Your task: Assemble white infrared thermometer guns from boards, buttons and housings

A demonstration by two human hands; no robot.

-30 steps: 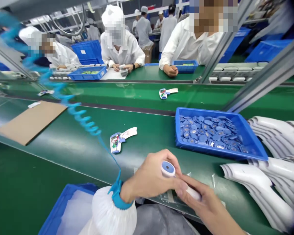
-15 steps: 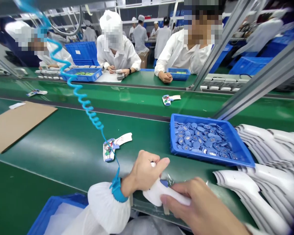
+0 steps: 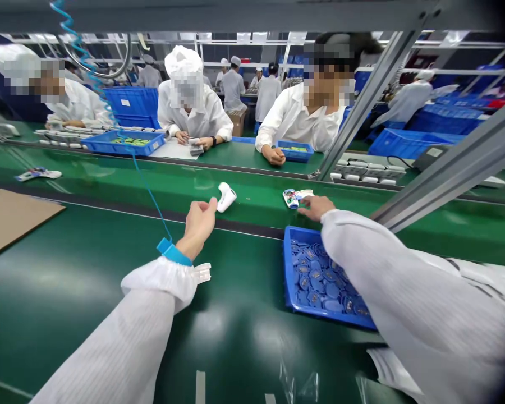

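Note:
My left hand (image 3: 200, 220) is stretched out over the belt, its fingertips just short of a white plastic gun-shaped housing (image 3: 226, 197), and holds nothing. That housing lies on its side on the far green conveyor belt (image 3: 252, 199). My right hand (image 3: 315, 206) reaches to the right of it, fingers close to an open device with an exposed circuit board (image 3: 292, 197). A blue wrist strap (image 3: 172, 252) circles my left wrist, its thin blue coiled cord rising up and away. White sleeves cover both forearms.
A blue tray of blue discs (image 3: 320, 280) sits under my right arm, partly hidden by the sleeve. A cardboard sheet (image 3: 8, 221) lies at the left, and another opened device (image 3: 37, 174) rests on the far belt. Co-workers sit across the belt behind metal frame rails (image 3: 446, 168).
The white housing has left my hands and now lies on the far belt. Both arms have stretched forward, and the view has tilted upward.

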